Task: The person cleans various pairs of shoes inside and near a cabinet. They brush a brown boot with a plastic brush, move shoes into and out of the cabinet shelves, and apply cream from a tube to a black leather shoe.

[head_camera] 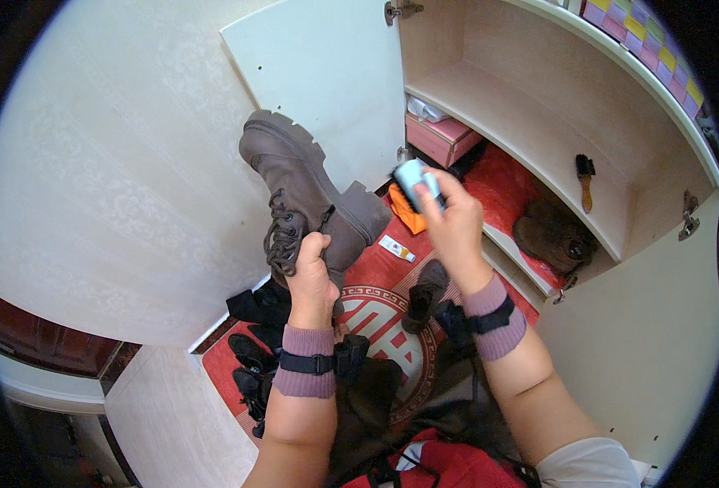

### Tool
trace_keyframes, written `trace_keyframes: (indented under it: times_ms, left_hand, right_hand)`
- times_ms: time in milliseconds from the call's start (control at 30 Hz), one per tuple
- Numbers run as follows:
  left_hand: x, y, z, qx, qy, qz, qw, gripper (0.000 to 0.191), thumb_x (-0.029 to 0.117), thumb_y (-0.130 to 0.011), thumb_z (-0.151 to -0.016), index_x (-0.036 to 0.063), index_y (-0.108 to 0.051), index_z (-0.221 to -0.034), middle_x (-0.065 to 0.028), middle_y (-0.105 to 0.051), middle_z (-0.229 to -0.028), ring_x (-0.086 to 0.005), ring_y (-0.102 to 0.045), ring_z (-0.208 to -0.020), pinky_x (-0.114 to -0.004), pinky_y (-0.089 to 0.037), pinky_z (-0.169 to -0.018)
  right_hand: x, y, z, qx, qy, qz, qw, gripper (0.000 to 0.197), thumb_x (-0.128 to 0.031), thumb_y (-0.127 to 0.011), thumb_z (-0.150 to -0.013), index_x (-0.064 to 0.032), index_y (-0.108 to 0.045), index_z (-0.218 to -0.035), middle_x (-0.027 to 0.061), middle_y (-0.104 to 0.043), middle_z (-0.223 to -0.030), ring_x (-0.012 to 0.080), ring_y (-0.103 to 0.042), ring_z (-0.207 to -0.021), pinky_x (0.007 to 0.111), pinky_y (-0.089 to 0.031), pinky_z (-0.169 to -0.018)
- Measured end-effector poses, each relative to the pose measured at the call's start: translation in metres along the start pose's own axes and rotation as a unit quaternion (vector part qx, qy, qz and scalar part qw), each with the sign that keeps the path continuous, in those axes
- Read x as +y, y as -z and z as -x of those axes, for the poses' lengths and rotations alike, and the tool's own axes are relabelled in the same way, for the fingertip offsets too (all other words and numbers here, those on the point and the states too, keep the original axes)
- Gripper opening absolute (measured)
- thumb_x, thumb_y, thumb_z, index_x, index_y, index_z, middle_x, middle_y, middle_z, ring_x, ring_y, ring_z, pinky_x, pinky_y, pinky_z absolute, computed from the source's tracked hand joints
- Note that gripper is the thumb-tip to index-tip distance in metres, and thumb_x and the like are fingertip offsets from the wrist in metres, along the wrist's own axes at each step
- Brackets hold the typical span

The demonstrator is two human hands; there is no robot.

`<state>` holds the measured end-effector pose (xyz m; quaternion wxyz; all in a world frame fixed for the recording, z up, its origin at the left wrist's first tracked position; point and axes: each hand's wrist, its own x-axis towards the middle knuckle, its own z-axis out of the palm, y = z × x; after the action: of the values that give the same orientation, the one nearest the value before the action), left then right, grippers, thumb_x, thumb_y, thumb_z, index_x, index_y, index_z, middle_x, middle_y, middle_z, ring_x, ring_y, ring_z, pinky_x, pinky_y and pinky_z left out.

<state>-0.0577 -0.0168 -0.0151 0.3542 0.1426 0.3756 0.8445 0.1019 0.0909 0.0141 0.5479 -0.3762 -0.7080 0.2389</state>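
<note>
My left hand [315, 277] grips a brown lace-up boot [301, 165] by its ankle part, with the chunky sole turned up and to the right. To the right of the boot's heel, my right hand [455, 222] holds a light blue brush [417, 180] with dark bristles; the brush is slightly blurred and apart from the boot. Another brown boot [425, 293] stands on the red mat [371, 262] below my right hand. A small white and yellow tube [397, 248] and an orange cloth [403, 210] lie on the mat beyond it.
An open cabinet [518, 104] curves along the right; its shelf holds a wooden-handled brush [586, 183]. The lower compartment holds a pink box [438, 137] and brown footwear [551, 238]. Open doors [335, 73] flank it. Black shoes [249, 366] sit at the mat's left, near the wall.
</note>
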Motion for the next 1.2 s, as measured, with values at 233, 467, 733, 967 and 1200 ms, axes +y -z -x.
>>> trace_keyframes:
  times_ms: [233, 467, 733, 967, 1200]
  left_hand:
    - [-0.005, -0.008, 0.006, -0.026, -0.038, -0.06, 0.997, 0.045, -0.002, -0.057, -0.068, 0.001, -0.058, -0.113, -0.0078, -0.059, -0.11, -0.0228, -0.058, -0.099, -0.036, -0.049, -0.089]
    - [-0.004, 0.0, 0.009, -0.064, -0.018, -0.109, 0.992, 0.052, -0.004, -0.055, -0.07, -0.0008, -0.054, -0.121, -0.009, -0.057, -0.116, -0.0226, -0.056, -0.105, -0.035, -0.046, -0.093]
    - [-0.002, -0.003, 0.01, -0.066, -0.015, -0.092, 0.994, 0.055, -0.003, -0.056, -0.069, -0.0009, -0.053, -0.124, -0.0098, -0.057, -0.118, -0.0239, -0.056, -0.106, -0.036, -0.045, -0.095]
    - [-0.002, -0.004, 0.006, -0.057, -0.006, -0.044, 0.997, 0.048, -0.003, -0.056, -0.068, -0.0007, -0.058, -0.116, -0.0094, -0.059, -0.111, -0.0233, -0.059, -0.099, -0.036, -0.048, -0.09]
    - [0.0, -0.001, 0.005, -0.023, 0.027, -0.034, 0.999, 0.047, -0.001, -0.048, -0.072, -0.0051, -0.051, -0.119, -0.0161, -0.058, -0.115, -0.0313, -0.06, -0.102, -0.045, -0.05, -0.092]
  right_hand:
    - [-0.001, -0.011, 0.004, -0.085, 0.042, 0.08, 0.992, 0.021, -0.024, -0.064, -0.084, -0.0099, -0.068, -0.1, 0.016, -0.067, -0.086, 0.033, -0.065, -0.075, 0.04, -0.051, -0.064]
    - [-0.019, -0.016, 0.016, -0.079, 0.126, -0.013, 0.989, 0.024, -0.021, -0.066, -0.084, -0.0063, -0.067, -0.102, 0.0156, -0.068, -0.09, 0.0336, -0.066, -0.08, 0.038, -0.051, -0.068]
    - [-0.011, -0.006, 0.005, -0.054, 0.0, -0.033, 0.998, 0.021, -0.023, -0.064, -0.085, -0.0092, -0.067, -0.1, 0.017, -0.066, -0.081, 0.0354, -0.065, -0.073, 0.04, -0.05, -0.062]
    - [0.019, 0.004, -0.009, -0.049, -0.045, 0.1, 0.993, 0.021, -0.025, -0.066, -0.084, -0.0106, -0.068, -0.098, 0.0178, -0.067, -0.082, 0.0352, -0.066, -0.071, 0.042, -0.051, -0.061]
    - [-0.006, -0.01, 0.014, -0.08, 0.089, 0.036, 0.992, 0.022, -0.023, -0.066, -0.083, -0.0116, -0.068, -0.101, 0.0142, -0.068, -0.087, 0.0318, -0.066, -0.076, 0.039, -0.052, -0.065]
